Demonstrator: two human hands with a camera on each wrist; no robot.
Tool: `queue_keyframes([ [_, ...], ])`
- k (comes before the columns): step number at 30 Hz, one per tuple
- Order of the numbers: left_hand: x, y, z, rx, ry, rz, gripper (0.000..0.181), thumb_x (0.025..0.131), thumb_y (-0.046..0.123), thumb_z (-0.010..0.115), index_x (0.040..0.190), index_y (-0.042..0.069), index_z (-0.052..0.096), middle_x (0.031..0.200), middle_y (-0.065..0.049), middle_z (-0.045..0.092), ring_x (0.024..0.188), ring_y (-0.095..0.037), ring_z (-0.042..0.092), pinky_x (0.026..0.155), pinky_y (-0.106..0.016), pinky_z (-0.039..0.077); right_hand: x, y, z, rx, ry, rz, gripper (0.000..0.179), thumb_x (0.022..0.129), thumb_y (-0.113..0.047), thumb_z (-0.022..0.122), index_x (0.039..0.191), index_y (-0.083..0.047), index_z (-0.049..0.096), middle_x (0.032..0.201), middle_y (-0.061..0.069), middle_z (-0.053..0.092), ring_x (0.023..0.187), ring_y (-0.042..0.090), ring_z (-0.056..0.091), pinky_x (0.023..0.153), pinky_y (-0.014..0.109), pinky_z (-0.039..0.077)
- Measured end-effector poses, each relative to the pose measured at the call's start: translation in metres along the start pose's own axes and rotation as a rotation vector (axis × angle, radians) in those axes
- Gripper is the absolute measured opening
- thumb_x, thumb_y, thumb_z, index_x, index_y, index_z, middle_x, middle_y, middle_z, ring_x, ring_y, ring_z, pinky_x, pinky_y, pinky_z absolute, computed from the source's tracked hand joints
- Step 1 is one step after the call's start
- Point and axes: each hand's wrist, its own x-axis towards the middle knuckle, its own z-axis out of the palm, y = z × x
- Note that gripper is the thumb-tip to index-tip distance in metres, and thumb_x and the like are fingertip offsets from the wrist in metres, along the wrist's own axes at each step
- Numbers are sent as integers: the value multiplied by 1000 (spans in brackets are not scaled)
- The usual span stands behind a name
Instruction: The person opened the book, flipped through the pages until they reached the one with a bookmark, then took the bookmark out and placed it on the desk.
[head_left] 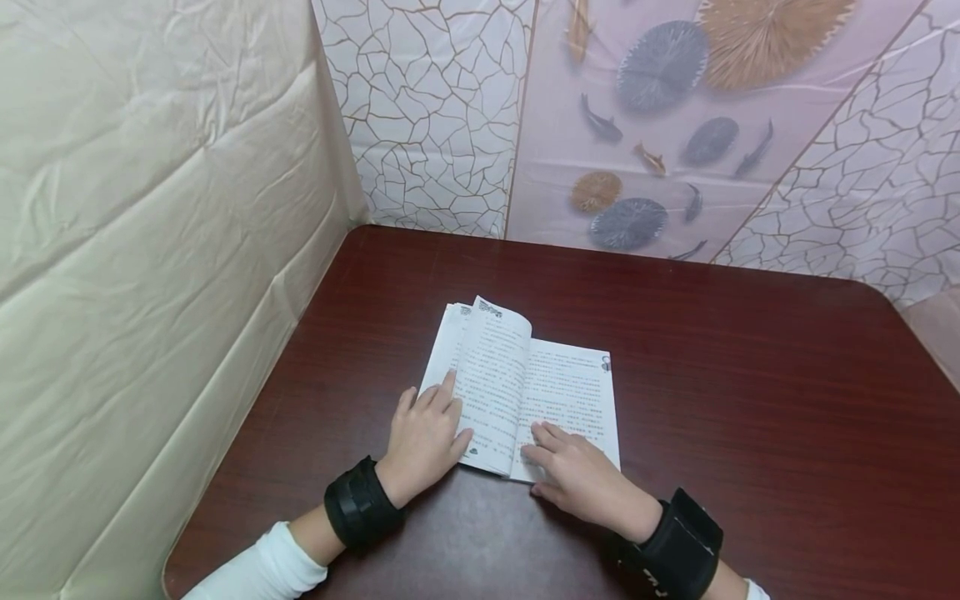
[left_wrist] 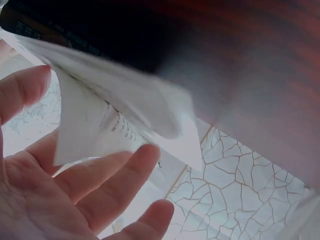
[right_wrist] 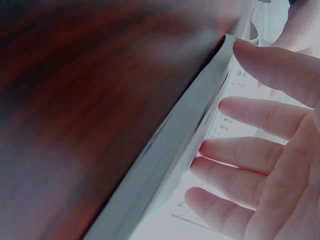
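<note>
An open book (head_left: 566, 392) with printed pages lies on the dark red-brown table. One left-hand leaf (head_left: 495, 367) curves up from the pages beneath it. My left hand (head_left: 423, 433) is at the book's left side, its fingers spread over the left page and the index finger extended. In the left wrist view, loose pages (left_wrist: 85, 120) stand apart near the thumb and fingers. On the lower part of the right page rests my right hand (head_left: 581, 479), fingers fairly straight. The right wrist view shows its fingertips against the page, beside the book's thick page edge (right_wrist: 160, 155).
The table (head_left: 750, 375) extends well to the right of the book. A cream padded covering (head_left: 150, 208) borders its left side, and a patterned wall sheet (head_left: 442, 117) stands behind its back edge. Black bands (head_left: 362, 504) are strapped round both wrists.
</note>
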Motion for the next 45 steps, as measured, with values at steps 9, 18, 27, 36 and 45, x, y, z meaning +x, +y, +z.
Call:
queue_keyframes([
  [9,-1,-4,-1,3,-63,65,29,74,33,66,80,6,68,128,-9,51,114,-27,50,82,-41,42,0,1,-1,7,-14,12,43,72,-25,71,109,-6,61,124,20,51,115,33,48,87,44,43],
  [18,-1,-7,2,-21,-165,126,27,76,28,66,87,3,65,114,-11,60,88,-19,63,78,-31,46,-2,3,-1,17,-28,24,44,72,-25,71,111,-7,60,126,19,50,117,32,47,88,45,42],
  [27,0,-7,3,-46,-129,181,24,79,21,62,101,12,59,105,-13,62,79,-21,64,70,-35,48,-3,5,0,29,-12,20,45,70,-23,72,111,-8,60,125,18,51,117,31,47,87,44,43],
  [36,-1,-6,3,-40,-161,166,33,81,22,60,114,17,59,110,-15,60,85,-22,63,72,-36,48,-3,5,0,36,-7,12,45,70,-22,72,110,-7,60,125,19,51,116,32,48,86,45,43],
  [45,1,-2,2,-12,-143,197,28,82,20,57,108,11,62,115,-10,59,99,-21,58,76,-34,47,-2,5,-3,22,0,14,43,70,-21,72,109,-6,60,123,20,52,114,31,49,83,43,44],
])
